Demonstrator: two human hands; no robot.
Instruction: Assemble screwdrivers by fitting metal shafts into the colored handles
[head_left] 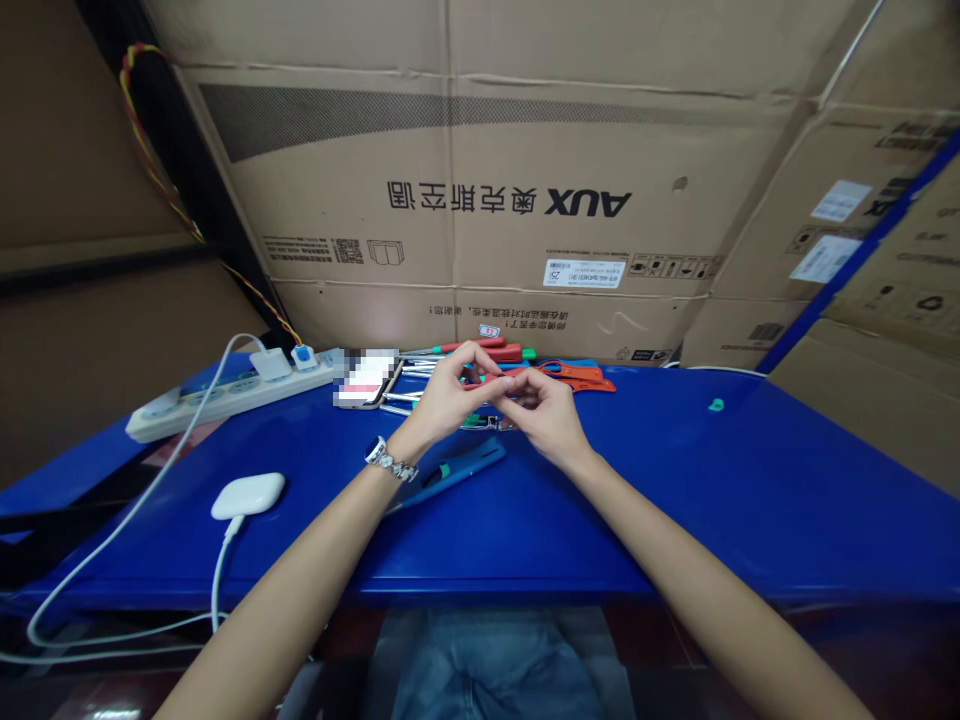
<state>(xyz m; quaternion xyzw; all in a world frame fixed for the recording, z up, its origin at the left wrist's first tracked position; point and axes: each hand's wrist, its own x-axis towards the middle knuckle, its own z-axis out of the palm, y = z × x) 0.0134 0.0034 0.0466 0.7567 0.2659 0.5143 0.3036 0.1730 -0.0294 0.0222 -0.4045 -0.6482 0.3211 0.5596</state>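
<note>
My left hand (454, 390), with a watch (377, 452) on its wrist, is raised over the table with thumb and fingers pinched. Against its fingertips come those of my right hand (551, 415), also pinched. Whatever lies between them is too small or too hidden to make out. Behind the hands, several red-handled tools (510, 353) with metal shafts lie in a row, partly covered by the fingers. An orange-handled tool (589, 378) rests just past my right hand. Below the hands lies a blue utility-knife-like tool (457, 475) with a green slider.
The blue tabletop (712, 500) meets a tall cardboard wall (487, 140). At left are a power strip (232, 400) with plugs, a phone (367, 380) and a white earbud case (247, 495) on a white cable. A small green piece (716, 405) lies at right.
</note>
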